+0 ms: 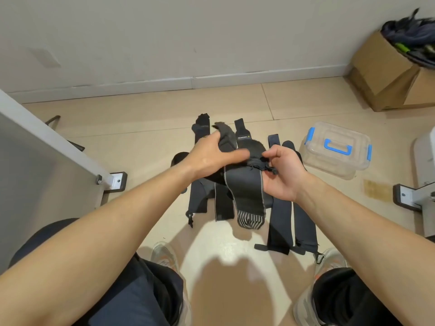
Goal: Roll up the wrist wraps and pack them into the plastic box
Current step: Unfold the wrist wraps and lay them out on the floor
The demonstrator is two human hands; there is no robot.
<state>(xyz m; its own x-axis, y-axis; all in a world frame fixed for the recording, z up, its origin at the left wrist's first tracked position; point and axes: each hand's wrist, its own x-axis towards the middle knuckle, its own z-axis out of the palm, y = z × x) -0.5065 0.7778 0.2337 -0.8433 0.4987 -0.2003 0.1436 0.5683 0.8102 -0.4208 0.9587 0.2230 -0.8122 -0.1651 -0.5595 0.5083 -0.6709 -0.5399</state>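
While other wrist wraps (280, 222) lie in a row on the floor (141, 118), we hold one wrap (244, 191) above them. Our left grip (211, 156) curls round its upper part, and our right grip (284, 177) pinches its corded end. The closed plastic box (329, 167) stands just right of them.

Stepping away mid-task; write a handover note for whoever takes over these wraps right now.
Left hand: grips the upper part of a dark grey fabric wrist wrap, held above the tiled floor.
Right hand: pinches the same wrap's stitched end.
Other dark wraps: flat and unrolled on the floor.
Clear plastic box with blue handle: on the floor at right, lid on.
Done: no rolled wrap in sight.
Left: roll every wrap, open the box, pack them.
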